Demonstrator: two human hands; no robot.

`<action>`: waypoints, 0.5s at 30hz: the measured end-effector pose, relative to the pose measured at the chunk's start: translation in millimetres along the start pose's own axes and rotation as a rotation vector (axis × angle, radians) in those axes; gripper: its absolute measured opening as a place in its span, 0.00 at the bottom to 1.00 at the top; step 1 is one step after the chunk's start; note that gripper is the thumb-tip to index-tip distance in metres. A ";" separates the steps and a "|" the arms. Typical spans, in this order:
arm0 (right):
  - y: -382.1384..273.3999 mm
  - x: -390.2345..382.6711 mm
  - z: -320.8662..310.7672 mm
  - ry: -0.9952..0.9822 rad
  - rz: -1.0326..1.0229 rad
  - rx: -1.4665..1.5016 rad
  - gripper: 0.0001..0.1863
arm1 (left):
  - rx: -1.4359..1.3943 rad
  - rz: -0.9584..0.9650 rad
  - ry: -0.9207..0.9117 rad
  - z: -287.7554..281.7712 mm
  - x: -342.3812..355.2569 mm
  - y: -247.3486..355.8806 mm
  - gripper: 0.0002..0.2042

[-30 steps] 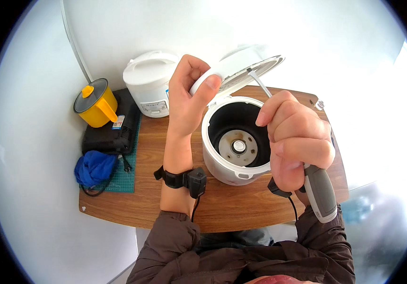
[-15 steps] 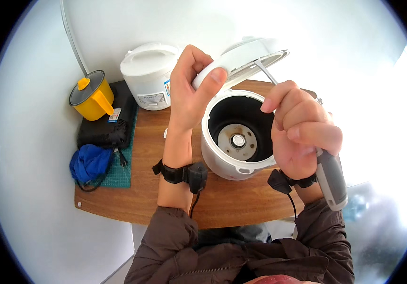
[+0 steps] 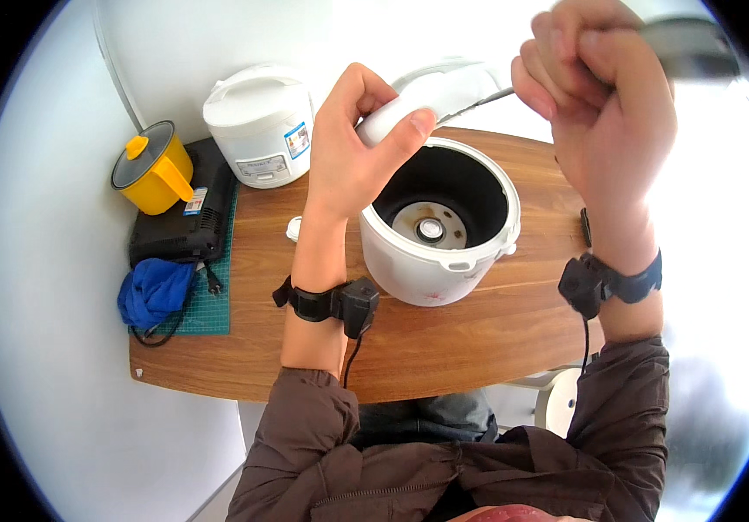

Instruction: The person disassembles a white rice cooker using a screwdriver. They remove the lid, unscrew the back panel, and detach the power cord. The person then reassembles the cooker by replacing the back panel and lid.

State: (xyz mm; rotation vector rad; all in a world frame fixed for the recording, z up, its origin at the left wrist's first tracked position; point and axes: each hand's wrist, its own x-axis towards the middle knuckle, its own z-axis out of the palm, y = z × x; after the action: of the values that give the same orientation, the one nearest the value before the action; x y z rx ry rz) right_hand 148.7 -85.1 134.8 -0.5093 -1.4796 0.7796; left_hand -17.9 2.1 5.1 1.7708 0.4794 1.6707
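Note:
An opened white rice cooker (image 3: 422, 271) stands on the wooden table, its dark inside and round metal heating plate (image 3: 457, 228) showing. My left hand (image 3: 348, 161) grips the edge of its raised white lid (image 3: 448, 94), thumb on the near side. Up at the right, my right hand (image 3: 609, 100) is closed round a screwdriver (image 3: 692, 49) with a dark grey handle, slightly blurred. The screwdriver's thin shaft reaches left to the lid's edge; its tip's exact contact is hidden.
A second white rice cooker (image 3: 257, 122) stands behind to the left. Beside it a yellow pot (image 3: 152, 177) sits on a black appliance (image 3: 174, 230), with a blue cloth (image 3: 152, 294) in front on a green cutting mat (image 3: 211, 315). A small white part (image 3: 293, 229) lies near my left wrist.
My right hand has moved up and to the right; the screwdriver's handle has swung from pointing down to pointing right. The lid has tilted in my left hand, hiding its underside.

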 end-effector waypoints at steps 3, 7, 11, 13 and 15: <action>-13.0 8.1 8.6 0.115 0.131 -0.050 0.06 | 0.019 0.012 0.005 5.5 0.1 2.0 0.18; -19.9 17.9 4.7 0.068 0.253 -0.059 0.08 | 0.016 -0.008 0.004 6.6 -1.0 1.9 0.18; -15.5 28.4 -5.6 -0.069 0.259 -0.062 0.09 | 0.020 -0.016 0.009 8.7 -0.7 5.3 0.17; -13.2 35.8 -10.9 -0.137 0.273 -0.048 0.10 | 0.032 -0.019 0.004 8.9 -0.7 5.8 0.17; -11.5 40.6 -14.1 -0.169 0.279 -0.052 0.10 | 0.055 -0.018 -0.016 8.6 -1.5 4.4 0.17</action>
State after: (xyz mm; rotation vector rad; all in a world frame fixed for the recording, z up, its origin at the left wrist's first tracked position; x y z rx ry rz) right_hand 161.1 -60.9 170.1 -0.7141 -1.6079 1.0251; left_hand -10.4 -3.8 7.1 1.8127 0.5376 1.6444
